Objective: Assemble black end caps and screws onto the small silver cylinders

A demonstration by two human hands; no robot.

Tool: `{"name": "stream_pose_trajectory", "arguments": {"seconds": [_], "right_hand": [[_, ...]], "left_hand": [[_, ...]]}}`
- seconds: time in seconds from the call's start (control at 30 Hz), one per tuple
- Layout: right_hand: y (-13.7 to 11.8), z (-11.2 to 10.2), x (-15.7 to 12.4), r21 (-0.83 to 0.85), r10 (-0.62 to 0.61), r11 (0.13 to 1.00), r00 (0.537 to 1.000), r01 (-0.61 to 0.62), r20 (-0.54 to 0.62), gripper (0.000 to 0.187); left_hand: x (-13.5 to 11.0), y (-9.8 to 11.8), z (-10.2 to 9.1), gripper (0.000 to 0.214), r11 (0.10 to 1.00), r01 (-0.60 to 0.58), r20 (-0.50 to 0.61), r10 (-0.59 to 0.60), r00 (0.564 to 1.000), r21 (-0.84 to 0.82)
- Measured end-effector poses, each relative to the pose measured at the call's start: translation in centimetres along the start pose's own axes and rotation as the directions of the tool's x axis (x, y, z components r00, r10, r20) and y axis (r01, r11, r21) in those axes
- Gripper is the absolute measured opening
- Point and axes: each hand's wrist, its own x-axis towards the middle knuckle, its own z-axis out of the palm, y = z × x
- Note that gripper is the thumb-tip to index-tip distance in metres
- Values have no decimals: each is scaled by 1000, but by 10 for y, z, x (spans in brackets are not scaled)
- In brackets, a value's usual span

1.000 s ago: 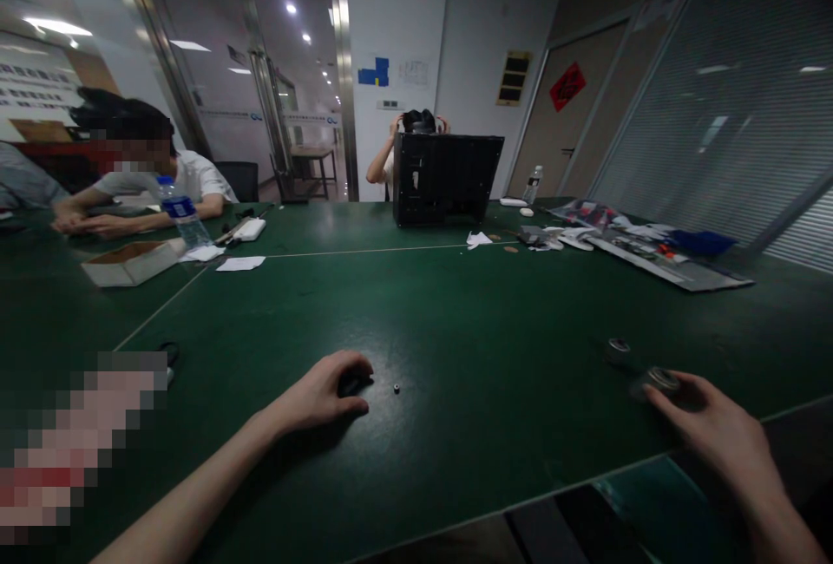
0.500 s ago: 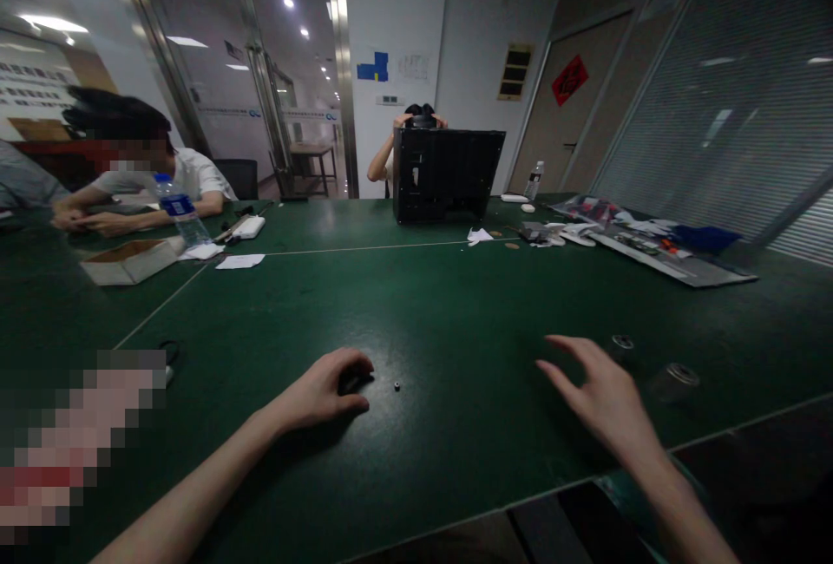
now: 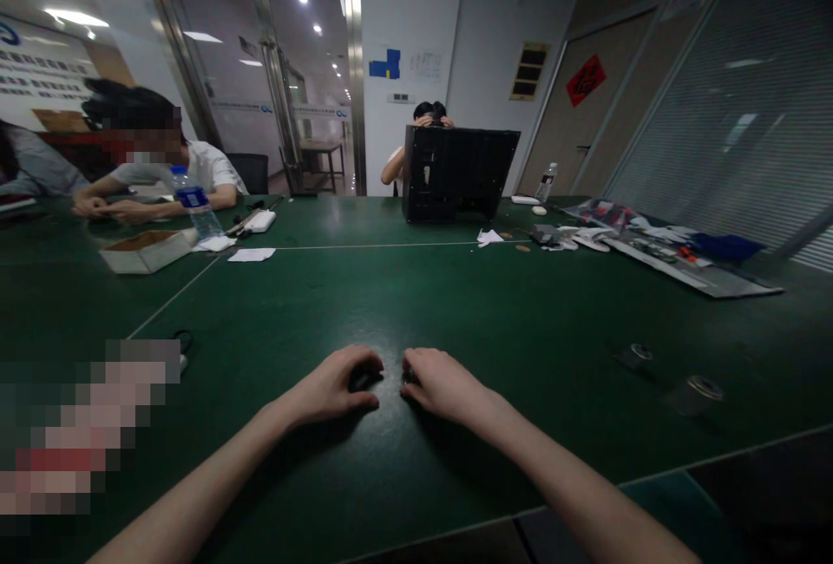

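On the green table [image 3: 455, 304], the left hand [image 3: 338, 386] curls closed over a small dark part [image 3: 360, 381]; just beside it, the right hand [image 3: 442, 383] rests fingers bent, grip unclear. 2 metal rollers [image 3: 696, 390] lie well right.

The broad felt-like table top [image 3: 455, 304] was dark green, crossed by thin pale seam lines. At far left a clear plastic bottle [image 3: 195, 208] wore a blue label; the upright computer case [image 3: 459, 173] at far centre was black.

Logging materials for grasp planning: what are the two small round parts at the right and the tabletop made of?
Both round parts look like metal: grey, with a bright glint on the top rims; too dim to be sure. The tabletop looks like a matte green mat, slightly scuffed, with seam lines.
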Motion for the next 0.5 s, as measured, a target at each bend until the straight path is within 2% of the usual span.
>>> {"name": "stream_pose_trajectory", "arguments": {"seconds": [0.1,0.23,0.37,0.5], "right_hand": [[3,-5,11,66,-89,994,994,85,68,12],[12,3,14,196,-203,961,979,194,26,12],[22,13,11,343,-220,915,975,211,-13,14],[23,15,11,424,-208,884,978,196,-18,17]], "left_hand": [[0,0,0,37,1000,3,0,-3,1000,2],[1,-2,2,38,1000,5,1,-5,1000,0],[1,-1,1,37,1000,-1,2,1,1000,-7],[0,4,-1,37,1000,18,6,-18,1000,-1]]}}
